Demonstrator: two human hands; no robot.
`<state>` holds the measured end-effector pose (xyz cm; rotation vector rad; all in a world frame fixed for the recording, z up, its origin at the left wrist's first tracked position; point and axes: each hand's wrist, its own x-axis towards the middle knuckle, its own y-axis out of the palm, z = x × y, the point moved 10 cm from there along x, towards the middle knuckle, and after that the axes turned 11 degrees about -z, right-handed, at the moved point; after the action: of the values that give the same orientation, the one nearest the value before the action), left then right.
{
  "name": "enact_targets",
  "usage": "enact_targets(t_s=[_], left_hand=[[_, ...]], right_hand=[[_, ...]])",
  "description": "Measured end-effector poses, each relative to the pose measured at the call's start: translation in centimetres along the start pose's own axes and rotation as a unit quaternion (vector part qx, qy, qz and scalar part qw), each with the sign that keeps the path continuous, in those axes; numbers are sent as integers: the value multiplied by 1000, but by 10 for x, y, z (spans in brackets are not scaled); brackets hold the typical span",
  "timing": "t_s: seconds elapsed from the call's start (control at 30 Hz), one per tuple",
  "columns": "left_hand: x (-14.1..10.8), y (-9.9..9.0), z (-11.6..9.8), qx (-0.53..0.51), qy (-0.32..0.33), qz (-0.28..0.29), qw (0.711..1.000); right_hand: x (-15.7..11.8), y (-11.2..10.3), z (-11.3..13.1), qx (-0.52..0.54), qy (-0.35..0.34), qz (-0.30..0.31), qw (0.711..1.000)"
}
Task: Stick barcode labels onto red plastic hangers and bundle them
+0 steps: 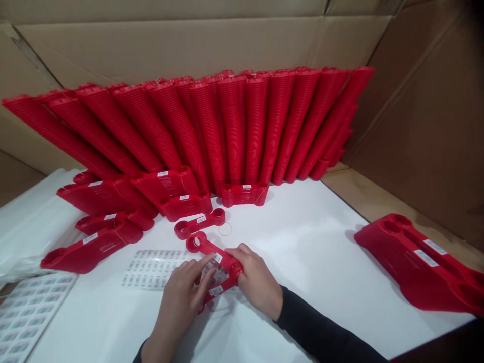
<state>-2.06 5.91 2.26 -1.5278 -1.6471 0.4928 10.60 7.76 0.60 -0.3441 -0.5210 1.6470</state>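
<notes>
My right hand (257,277) is closed round the right end of a red plastic piece (206,245) with a ring at each end. A small white label (218,257) lies on that piece, and the extended index finger of my left hand (185,287) touches it. The thumb of my left hand is apart from the index finger. Just below, a second red piece (223,288) with its own white label meets the first near my right hand; its lower left end is partly behind my left hand. A label sheet (147,267) lies beside my left hand.
Behind stand tall red stacks (234,126) against cardboard. Shorter labelled bundles (98,247) sit at left, another bundle (416,267) at right. A loose red piece (200,220) and a rubber band (226,229) lie ahead. More label sheets (30,312) are at lower left by plastic bags (38,222).
</notes>
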Motion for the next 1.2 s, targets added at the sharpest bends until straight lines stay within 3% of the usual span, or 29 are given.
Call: enact_targets(t_s=[0.13,0.3,0.43,0.53,0.63,0.97,1.2], left_hand=[[1,-13,2,55,15,-107,993],[1,-18,20,75,-87,-128,985],[2,-39,36,8,-153,-182,971],[3,-57,59,-103,-206,-219,948],[7,-55,71,-196,-226,-177,938],[7,-30,60,-262,-188,-112,940],[4,-15,31,-227,-143,3,963]], right_hand=[[-5,7,4,3,-2,16,1000],[-8,9,9,15,0,24,1000],[-7,6,10,34,-7,18,999],[-5,2,11,41,-24,11,999],[-4,1,11,41,-33,8,999],[2,-3,8,63,-28,-12,998],[11,-21,-2,101,-12,-70,992]])
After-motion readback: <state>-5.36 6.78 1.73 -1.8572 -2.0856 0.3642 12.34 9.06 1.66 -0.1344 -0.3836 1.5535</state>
